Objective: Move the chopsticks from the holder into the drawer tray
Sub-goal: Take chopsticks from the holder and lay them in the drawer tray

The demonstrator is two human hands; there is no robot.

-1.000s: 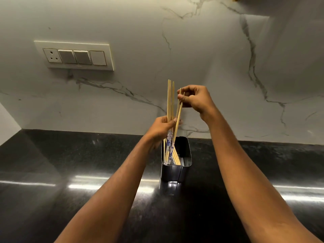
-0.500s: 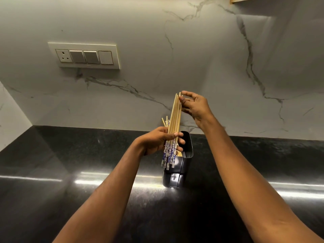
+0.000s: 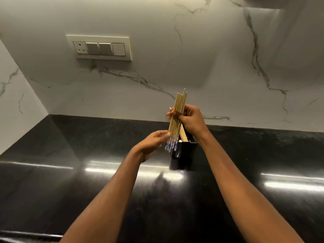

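Note:
My right hand (image 3: 192,121) grips a bundle of several wooden chopsticks (image 3: 179,105) around its middle, lifted above the black rectangular holder (image 3: 187,156). The bundle tilts slightly, with its blue-and-white patterned ends pointing down just left of the holder's rim. My left hand (image 3: 151,143) is blurred beside those lower ends, its fingers stretched toward them and touching at the tips. A few more chopsticks (image 3: 184,136) still stand inside the holder behind the bundle. No drawer or tray is in view.
The holder stands on a glossy black countertop (image 3: 70,172) close to the white marble backsplash (image 3: 228,67). A switch plate with a socket (image 3: 99,48) sits on the wall at upper left. A side wall closes the counter on the left.
The bundle has passed from my left hand's grip to my right hand, which now wraps around it. My left hand has loosened and slid down to the patterned ends. The camera has tilted.

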